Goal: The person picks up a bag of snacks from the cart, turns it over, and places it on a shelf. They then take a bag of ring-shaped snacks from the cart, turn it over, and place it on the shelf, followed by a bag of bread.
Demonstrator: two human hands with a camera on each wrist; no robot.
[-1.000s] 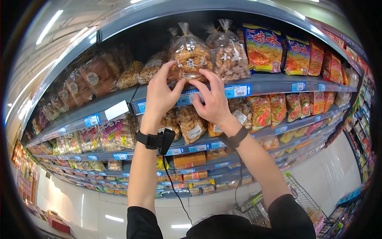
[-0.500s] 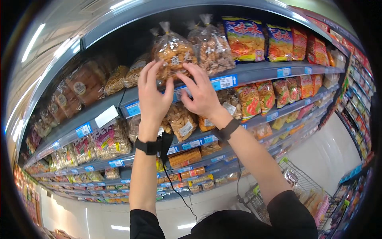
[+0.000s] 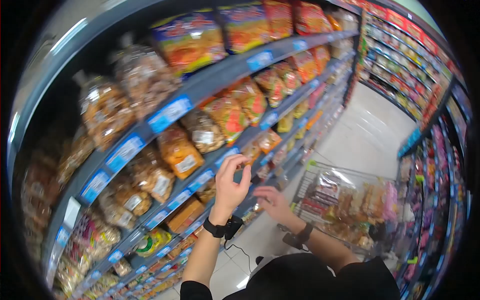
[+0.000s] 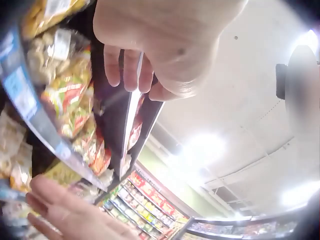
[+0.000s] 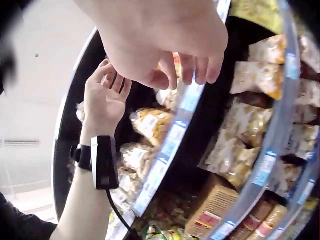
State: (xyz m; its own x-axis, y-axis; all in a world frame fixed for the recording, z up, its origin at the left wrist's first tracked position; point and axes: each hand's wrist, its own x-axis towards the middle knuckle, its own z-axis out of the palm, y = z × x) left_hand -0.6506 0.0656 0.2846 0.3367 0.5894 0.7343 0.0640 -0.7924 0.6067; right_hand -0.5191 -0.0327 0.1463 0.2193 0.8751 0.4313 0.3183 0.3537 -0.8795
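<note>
In the head view my left hand is raised in front of the shelves, fingers loosely bent and nothing in them. My right hand hangs lower and to its right, blurred, also without anything in its grasp. The right wrist view shows the left hand with slack fingers. At the upper left, apart from both hands, a tied clear bag of fried dough twists stands on the top shelf. Beside it is a second tied bag of brownish snacks.
A wire shopping cart with several bagged goods stands at the right on the pale floor. Blue-and-yellow snack bags line the top shelf, with orange noodle-like packets below. Another stocked shelf borders the aisle's right side.
Both hands have left the dough twist bag, which remains on the shelf, and moved down and right. The head view has swung right, bringing the cart further into sight.
</note>
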